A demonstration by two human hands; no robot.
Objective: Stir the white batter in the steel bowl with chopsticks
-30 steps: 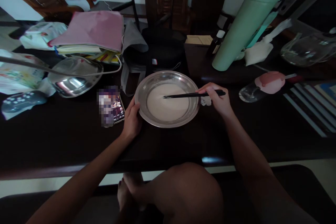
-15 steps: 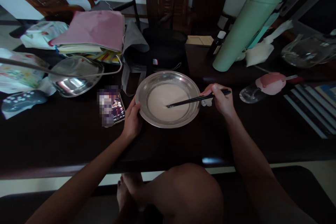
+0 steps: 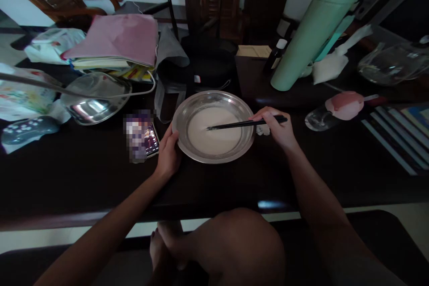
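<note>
You appear to be stirring: just left of the metal bowl (image 3: pixel 214 158), the fingers of your left hand (image 3: pixel 168 154) are closed on its rim, thumb resting on the edge; just right of the bowl, your right hand (image 3: pixel 279 129) has its fingers wrapped on the black chopsticks (image 3: pixel 231 124), their tips in the pale liquid (image 3: pixel 214 140). The next stroke would call for a firm hold on the rim and an unhurried sweep, since haste could slop it. The bowl rests on the worktop (image 3: pixel 100 183), shiny and broad-rimmed, its liquid off-white and smooth-looking. Left of the bowl lies a lit phone (image 3: pixel 152 139); beyond the bowl sits a black bag (image 3: pixel 211 60).
</note>
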